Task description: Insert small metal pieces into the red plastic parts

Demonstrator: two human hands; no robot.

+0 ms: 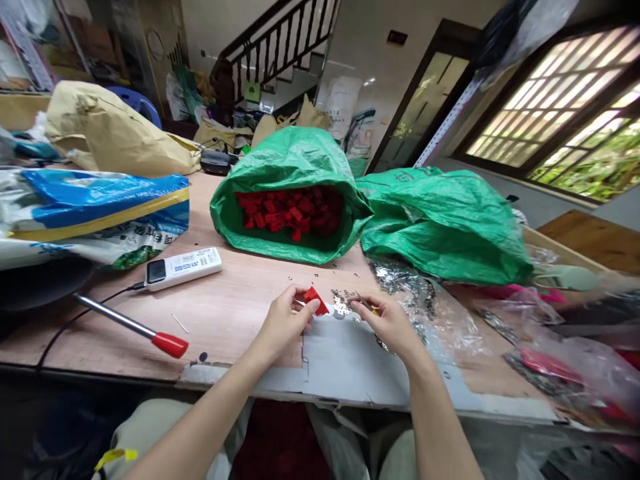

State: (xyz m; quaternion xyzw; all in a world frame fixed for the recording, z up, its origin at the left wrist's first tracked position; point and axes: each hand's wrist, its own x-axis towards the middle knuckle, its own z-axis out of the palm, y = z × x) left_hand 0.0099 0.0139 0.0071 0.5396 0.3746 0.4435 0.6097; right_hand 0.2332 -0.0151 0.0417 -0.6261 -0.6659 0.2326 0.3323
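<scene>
Between its thumb and fingers, my left hand (293, 317) grips a small red piece (316, 301) above the tabletop. My right hand (387, 320) is closed in a pinch just right of it, around a thin tool (373, 309) with a bit of yellow showing; the tool is mostly hidden. A small pile of shiny metal parts (342, 300) lies on the table between and just beyond both hands. Past them, an open green sack (295, 157) holds many red pieces (280, 210).
A white power bank (184, 268) with a cable and a red-handled metal lever (170, 344) are at left, beside a blue-white bag (100, 207). Another green sack (445, 220) and clear plastic bags (450, 320) of metal parts lie at right.
</scene>
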